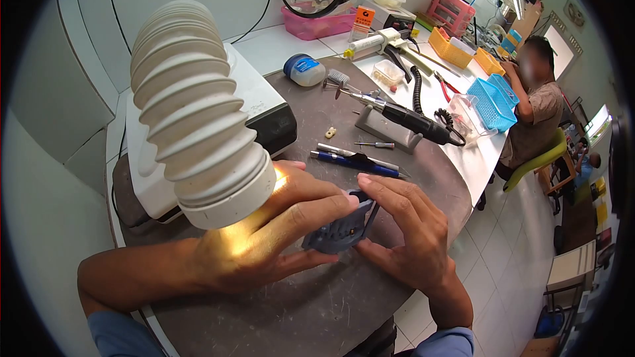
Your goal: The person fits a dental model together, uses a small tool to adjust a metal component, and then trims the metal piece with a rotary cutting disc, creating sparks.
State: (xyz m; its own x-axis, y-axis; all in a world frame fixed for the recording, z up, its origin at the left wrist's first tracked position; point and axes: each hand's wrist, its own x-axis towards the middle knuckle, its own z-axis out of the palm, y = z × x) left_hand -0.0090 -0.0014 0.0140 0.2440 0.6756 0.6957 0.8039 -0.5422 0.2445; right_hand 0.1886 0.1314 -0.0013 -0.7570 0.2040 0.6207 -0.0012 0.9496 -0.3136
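Between both hands is a blue-grey dental model (338, 230), tilted, with tooth-like bumps and a small gold-coloured spot. My left hand (278, 225) grips it from the left, fingers over the top and thumb beneath. From the right, my right hand (407, 231) holds its edge with fingertips above and thumb below. Much of the model is hidden by the fingers. Just beyond the hands lie a blue pen (357, 162) and a silver pen-like tool (337, 149). A small cream-coloured piece (330, 132) and a thin metal tool (375, 145) rest farther back.
A ribbed white hose (192, 112) hangs close above my left hand. A handpiece (410, 122) sits on its grey stand at the right. A blue-lidded jar (304, 70), pink basket (319, 23) and dispensing gun (374, 43) stand behind. Another person (539, 102) sits at the far right.
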